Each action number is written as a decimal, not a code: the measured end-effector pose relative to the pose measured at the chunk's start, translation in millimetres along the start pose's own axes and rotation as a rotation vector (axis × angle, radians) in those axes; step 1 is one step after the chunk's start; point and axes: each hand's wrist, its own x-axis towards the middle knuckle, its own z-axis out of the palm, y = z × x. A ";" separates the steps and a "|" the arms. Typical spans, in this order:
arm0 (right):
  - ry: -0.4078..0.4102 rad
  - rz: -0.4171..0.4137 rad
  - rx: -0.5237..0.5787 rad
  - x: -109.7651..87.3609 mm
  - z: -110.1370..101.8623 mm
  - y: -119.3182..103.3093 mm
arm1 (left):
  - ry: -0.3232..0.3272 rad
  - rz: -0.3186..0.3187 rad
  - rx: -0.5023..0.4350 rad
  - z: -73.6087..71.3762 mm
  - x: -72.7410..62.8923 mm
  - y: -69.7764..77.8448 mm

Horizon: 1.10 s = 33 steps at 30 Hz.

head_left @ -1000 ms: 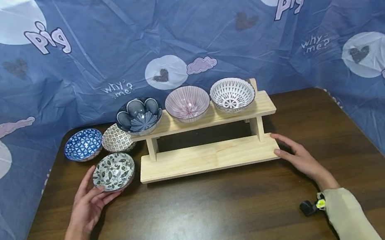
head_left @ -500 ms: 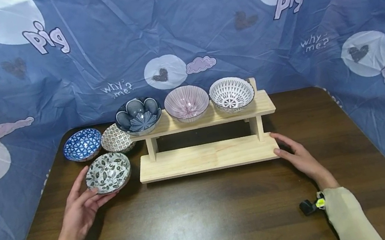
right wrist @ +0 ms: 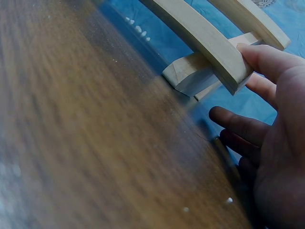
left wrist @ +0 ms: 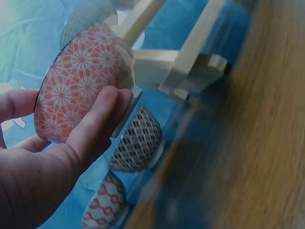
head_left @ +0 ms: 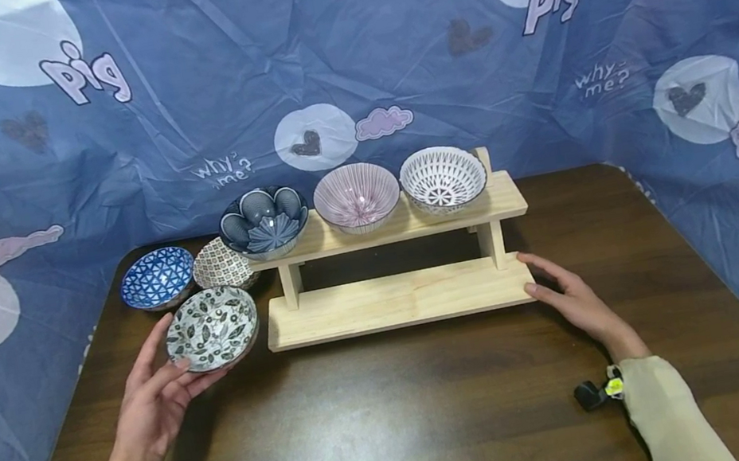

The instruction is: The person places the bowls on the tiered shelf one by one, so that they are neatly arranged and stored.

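My left hand (head_left: 151, 410) holds a small bowl (head_left: 212, 328) above the table, thumb and fingers about its side. Inside, the bowl carries dark leaves on white; its outside shows red flowers in the left wrist view (left wrist: 78, 88). It sits left of a two-tier wooden stand (head_left: 395, 303). Thumb and forefinger of my right hand (head_left: 581, 310) touch the right end of the stand's lower board. In the right wrist view, the other fingers (right wrist: 238, 125) hang off the wood. On the upper board stand a navy petal bowl (head_left: 264, 223), a pink-striped bowl (head_left: 358, 198) and a black-and-white bowl (head_left: 444, 180).
A blue geometric bowl (head_left: 158, 278) and a brown checked bowl (head_left: 222, 264) stand on the dark wooden table (head_left: 406, 418), left of the stand and behind the held bowl. A blue printed cloth (head_left: 368, 37) hangs along the back and sides.
The held bowl first shifted left with my left hand, then came slightly back to the right and up. My right hand stays at the stand's end; the other bowls keep their places.
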 end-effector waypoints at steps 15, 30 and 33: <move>-0.004 0.006 -0.006 -0.1 -0.3 -0.1 | 0.000 -0.039 0.070 33.2 2.1 -7.6; 0.004 0.014 -0.003 0.3 0.8 -0.6 | -0.031 -0.075 0.111 60.6 8.3 -26.6; 0.004 0.017 -0.002 0.6 0.6 -0.9 | -0.027 -0.088 0.123 66.9 10.8 -29.4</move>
